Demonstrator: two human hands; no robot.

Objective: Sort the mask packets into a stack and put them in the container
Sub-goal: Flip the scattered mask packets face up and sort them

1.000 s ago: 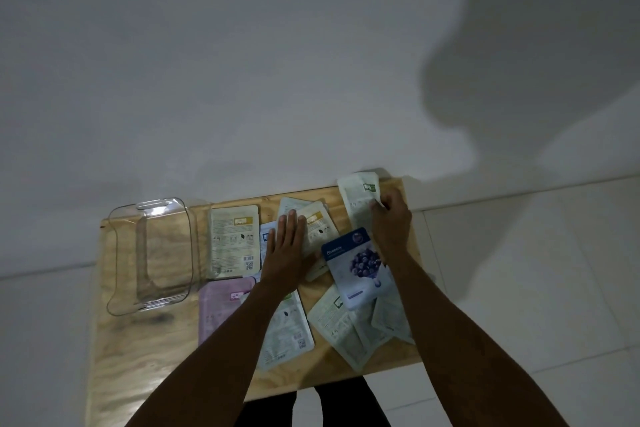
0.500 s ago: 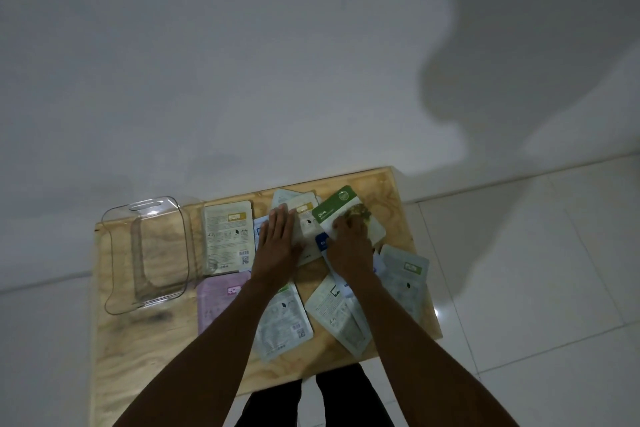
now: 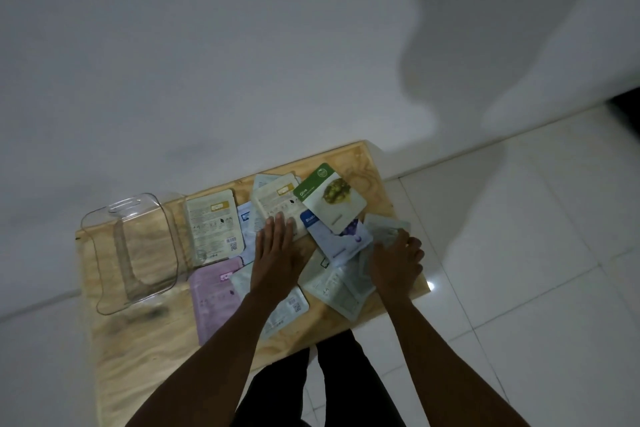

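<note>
A dim view looks down on a small plywood tabletop point(image 3: 138, 350) with swirling grain, set against a plain white wall point(image 3: 242, 45) on a glossy white tiled floor point(image 3: 519, 270).

At the far left of the tabletop stands a clear plastic container point(image 3: 128, 253), rectangular with rounded corners and a cut-out handle at its far rim; nothing lies inside it, only the wood showing through.

Flat, glossy foil mask packets are scattered and overlapping to its right. A cream packet point(image 3: 213, 224) lies just beside the container, back side up, with fine print and a QR code. A pale lilac packet point(image 3: 214, 295) lies nearer, partly under the left forearm. At the far right a green-and-white packet point(image 3: 330, 198) marked "Olive" lies tilted on top of a blue packet point(image 3: 341, 241), whose label is cut off after "Blueb". Several pale mint packets point(image 3: 337, 288) overlap at the near right; their print is too small to read.

The left hand point(image 3: 275, 253) lies flat, fingers spread, pressing on the middle packets with its grip released. The right hand point(image 3: 394, 262) curls over the mint packets at the right edge; whether its grip is closed on one cannot be told.
</note>
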